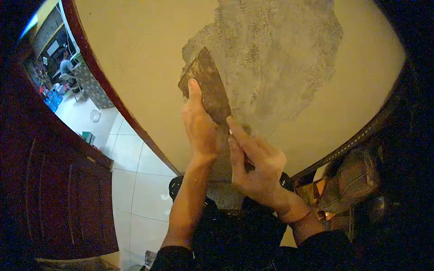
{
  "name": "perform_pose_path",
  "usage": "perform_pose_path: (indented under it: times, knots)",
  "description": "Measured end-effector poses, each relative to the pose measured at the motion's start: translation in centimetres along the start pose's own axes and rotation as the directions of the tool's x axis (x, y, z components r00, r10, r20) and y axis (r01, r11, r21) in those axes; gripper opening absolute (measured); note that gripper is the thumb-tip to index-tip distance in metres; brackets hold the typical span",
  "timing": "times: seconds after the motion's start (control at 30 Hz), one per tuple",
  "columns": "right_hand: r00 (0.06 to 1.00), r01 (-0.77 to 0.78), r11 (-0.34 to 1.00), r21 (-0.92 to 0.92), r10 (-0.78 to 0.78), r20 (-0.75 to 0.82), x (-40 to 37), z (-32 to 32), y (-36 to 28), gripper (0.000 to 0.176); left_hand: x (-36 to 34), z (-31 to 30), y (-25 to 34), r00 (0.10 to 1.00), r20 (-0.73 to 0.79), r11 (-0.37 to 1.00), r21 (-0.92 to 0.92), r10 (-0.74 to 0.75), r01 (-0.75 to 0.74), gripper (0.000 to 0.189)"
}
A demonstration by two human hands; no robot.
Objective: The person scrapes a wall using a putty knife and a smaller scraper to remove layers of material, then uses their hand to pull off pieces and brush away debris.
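My right hand (257,165) grips the handle of a wide metal scraper (205,86), index finger stretched along its blade. My left hand (199,124) presses flat on the blade's left side, fingers pointing up. The blade's top edge lies against the cream wall (140,49), at the left rim of a grey scraped patch (275,58) where bare plaster shows. Both forearms rise from below, with dark sleeves near the elbows.
A dark red wooden door (58,189) stands open at the left, its frame (108,86) curving beside the wall. White floor tiles (135,180) lie below. A person sits far off in another room (67,65). Brown objects (352,180) crowd the lower right.
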State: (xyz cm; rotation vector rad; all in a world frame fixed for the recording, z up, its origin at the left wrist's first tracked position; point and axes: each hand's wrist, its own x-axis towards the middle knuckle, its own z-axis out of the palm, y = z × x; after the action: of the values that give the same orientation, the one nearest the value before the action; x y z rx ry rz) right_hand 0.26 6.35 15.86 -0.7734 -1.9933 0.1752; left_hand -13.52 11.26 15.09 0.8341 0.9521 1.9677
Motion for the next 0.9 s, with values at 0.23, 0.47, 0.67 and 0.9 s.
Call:
perform_pose_path:
  times: [0.23, 0.47, 0.67, 0.9]
  knots:
    - [0.984, 0.028, 0.994, 0.105, -0.009, -0.176, -2.0, 2.3, 1.8, 0.044, -1.0, 1.3, -0.9, 0.984, -0.162, 0.988, 0.144, 0.076, -0.053, 0.052]
    - [0.993, -0.067, 0.981, 0.181, 0.083, -0.083, -1.0, 1.9, 0.9, 0.048, -1.6, 2.3, 1.4, 0.945, -0.255, 0.963, 0.222, 0.206, -0.15, 0.057]
    - [0.959, -0.244, 0.841, 0.483, 0.282, -0.006, -2.1, 1.7, 0.9, 0.043, -0.9, 1.4, 1.3, 0.953, -0.264, 0.932, 0.359, 0.146, -0.043, 0.057]
    - [0.94, -0.317, 0.78, 0.54, 0.335, 0.068, -3.9, 2.6, 2.6, 0.028, -1.1, 1.5, -0.3, 0.928, -0.3, 0.932, 0.346, 0.223, -0.112, 0.051]
